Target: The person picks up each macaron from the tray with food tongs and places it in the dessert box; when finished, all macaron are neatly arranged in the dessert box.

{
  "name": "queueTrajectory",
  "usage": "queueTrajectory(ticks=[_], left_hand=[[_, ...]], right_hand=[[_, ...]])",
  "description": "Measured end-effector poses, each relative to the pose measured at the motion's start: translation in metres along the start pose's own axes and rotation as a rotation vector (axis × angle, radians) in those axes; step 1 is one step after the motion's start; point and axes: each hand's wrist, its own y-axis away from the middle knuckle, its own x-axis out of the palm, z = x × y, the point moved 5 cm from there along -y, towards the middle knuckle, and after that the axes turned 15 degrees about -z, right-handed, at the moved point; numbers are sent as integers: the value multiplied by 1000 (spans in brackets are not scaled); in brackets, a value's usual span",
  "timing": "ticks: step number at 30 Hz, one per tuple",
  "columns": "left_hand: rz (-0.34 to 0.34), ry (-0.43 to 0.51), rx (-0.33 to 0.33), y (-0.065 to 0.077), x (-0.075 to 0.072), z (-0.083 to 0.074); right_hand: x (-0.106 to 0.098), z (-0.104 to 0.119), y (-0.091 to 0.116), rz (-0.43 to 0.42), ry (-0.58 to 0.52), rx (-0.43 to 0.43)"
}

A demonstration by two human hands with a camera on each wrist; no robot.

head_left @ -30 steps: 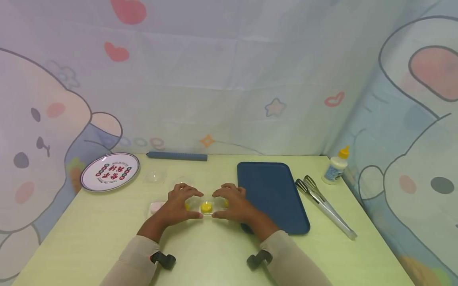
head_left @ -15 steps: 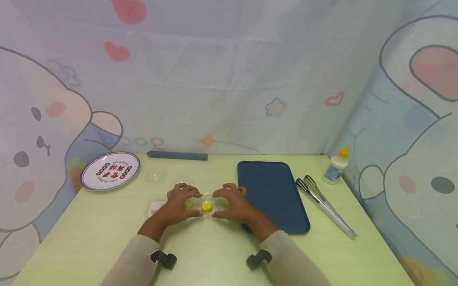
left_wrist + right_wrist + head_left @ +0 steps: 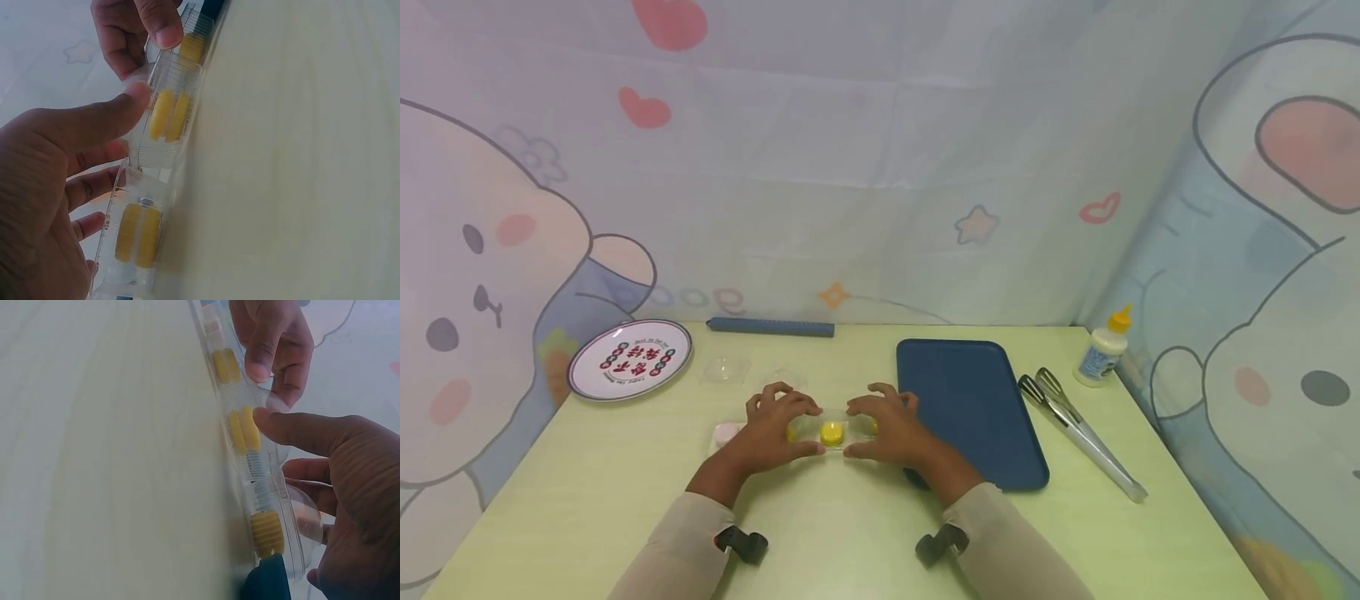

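Observation:
My left hand (image 3: 778, 429) and right hand (image 3: 887, 429) face each other over a row of clear plastic compartments. Thumbs in front and fingers behind, they pinch a clear plastic cover (image 3: 169, 72) from its two ends. Beneath it, between the hands, shows a yellow macaron (image 3: 832, 432). Another yellow macaron (image 3: 137, 234) stands in the compartment beside my left palm. Under my right hand is a further yellow macaron (image 3: 267, 532). At the row's left end, past my left wrist, lies a pink macaron (image 3: 727, 432). My hands partly hide the row.
A dark blue tray (image 3: 970, 408) lies right of my right hand, with metal tongs (image 3: 1082, 433) and a glue-like squeeze bottle (image 3: 1103, 357) beyond. Behind my left hand are clear domed pieces (image 3: 725, 369), a printed plate (image 3: 631, 361) and a blue-grey bar (image 3: 771, 327).
Both hands stay nearly in place on the clear cover. The cover's back edge shifts slightly between them, and the left fingers move a little.

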Motion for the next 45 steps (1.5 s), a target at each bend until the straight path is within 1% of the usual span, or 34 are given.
queueTrajectory(ticks=[3,7,11,15,22,26,30,33,37,40,45], left_hand=[[-5,4,-8,1,-3,1],[-31,4,-12,0,-10,3],[-51,-23,-26,-3,-19,8],[-65,-55,-44,-6,-29,17],[-82,-73,-96,-11,-46,32],[-87,-113,-111,-15,-55,39],[-79,-144,-131,-17,-61,45],[-62,-160,-150,-19,-63,49],[-38,-170,-176,-21,-62,55],[-22,-174,-181,-25,-61,59],[24,-217,-190,-32,-60,69]], right_hand=[[0,-1,0,7,-6,5],[-2,2,-2,8,-23,-1],[-2,5,-6,14,-25,-10],[-1,7,-11,17,-19,-14],[0,7,-24,5,-10,-22],[0,10,-32,19,-7,-3],[2,12,-40,47,2,16],[5,13,-45,61,6,24],[8,11,-52,72,6,41],[11,9,-56,79,0,58],[13,10,-64,89,4,59]])
